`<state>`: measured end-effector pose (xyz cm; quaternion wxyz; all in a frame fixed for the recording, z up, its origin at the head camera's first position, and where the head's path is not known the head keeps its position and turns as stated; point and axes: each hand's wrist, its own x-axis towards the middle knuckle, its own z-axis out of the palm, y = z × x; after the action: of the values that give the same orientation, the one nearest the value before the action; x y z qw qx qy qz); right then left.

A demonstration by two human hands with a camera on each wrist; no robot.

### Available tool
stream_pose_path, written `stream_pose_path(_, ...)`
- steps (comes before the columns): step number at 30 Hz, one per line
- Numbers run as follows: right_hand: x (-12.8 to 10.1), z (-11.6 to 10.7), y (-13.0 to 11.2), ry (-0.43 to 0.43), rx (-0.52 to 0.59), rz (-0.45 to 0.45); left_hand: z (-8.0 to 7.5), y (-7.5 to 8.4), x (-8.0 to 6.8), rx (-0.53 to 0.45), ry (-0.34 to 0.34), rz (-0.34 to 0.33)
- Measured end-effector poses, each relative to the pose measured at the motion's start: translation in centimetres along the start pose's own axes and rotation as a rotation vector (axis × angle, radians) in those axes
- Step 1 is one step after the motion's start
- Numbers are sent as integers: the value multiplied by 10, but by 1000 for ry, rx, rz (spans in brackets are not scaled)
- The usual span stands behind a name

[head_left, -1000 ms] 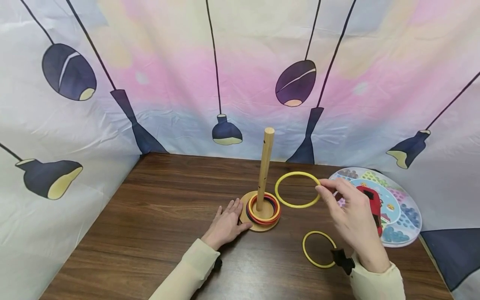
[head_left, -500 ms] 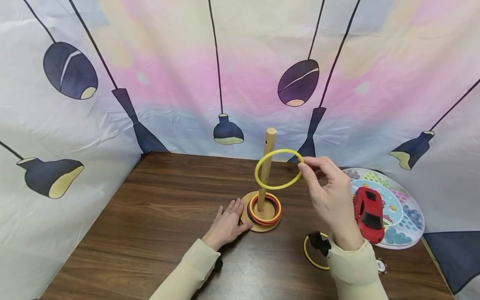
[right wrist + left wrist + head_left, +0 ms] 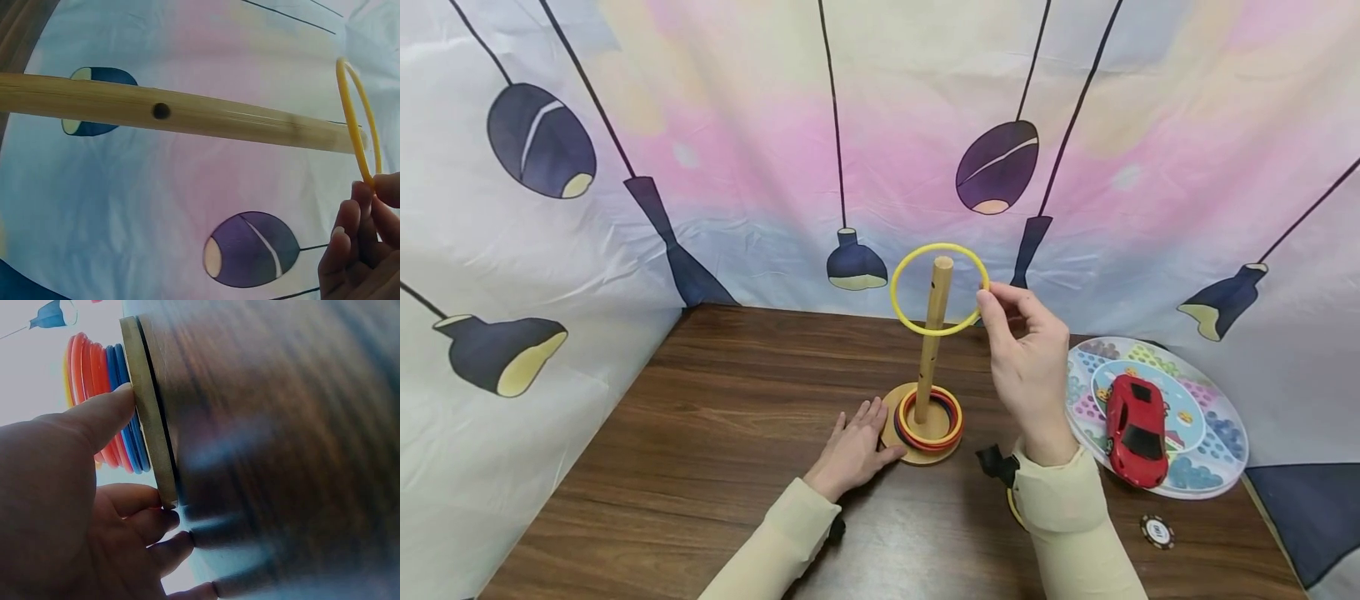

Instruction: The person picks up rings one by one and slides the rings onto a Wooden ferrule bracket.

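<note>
My right hand [image 3: 1026, 362] pinches a thin yellow ring [image 3: 940, 247] between thumb and fingertips. The ring encircles the top end of an upright wooden peg [image 3: 928, 358]; the right wrist view has the peg's tip [image 3: 356, 139] at the ring's opening. Around the foot of the peg lies a stack of rings [image 3: 94, 369], yellow, red and blue, on a round wooden base [image 3: 891, 417]. My left hand [image 3: 847, 446] lies spread beside that base, thumb and a fingertip touching its edge, the other fingertips down on the table.
Another yellow ring [image 3: 1015, 508] lies on the brown table [image 3: 730, 433], mostly hidden by the right sleeve. At right, a red toy car [image 3: 1138, 429] sits on a round, colourfully printed board [image 3: 1221, 429]. A poker chip [image 3: 1157, 531] lies in front. A printed cloth [image 3: 737, 125] hangs behind.
My right hand has carried the yellow ring up and left, from beside the peg to around its top. The toy car and poker chip have come into full sight. The left hand stays put.
</note>
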<state>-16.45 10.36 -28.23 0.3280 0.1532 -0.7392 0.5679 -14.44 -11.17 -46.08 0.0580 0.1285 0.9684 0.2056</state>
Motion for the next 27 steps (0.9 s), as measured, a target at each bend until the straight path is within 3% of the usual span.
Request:
stream_pose_path(6, 0, 8, 8, -33, -5, 79, 0, -1, 0, 7, 2, 2)
stream_pose_path(10, -4, 11, 22, -78, -65, 133, 0, -1, 0, 6, 4, 5)
stream_pose_path(13, -10, 9, 31, -163, -155, 196, 1, 0, 0, 9, 12, 10)
stream_pose_path(20, -31, 6, 61, -456, -392, 373, 0, 0, 1, 29, 24, 14)
stream_pose_path(27, -54, 10, 91, -592, -540, 461, 1, 0, 1, 13, 21, 9)
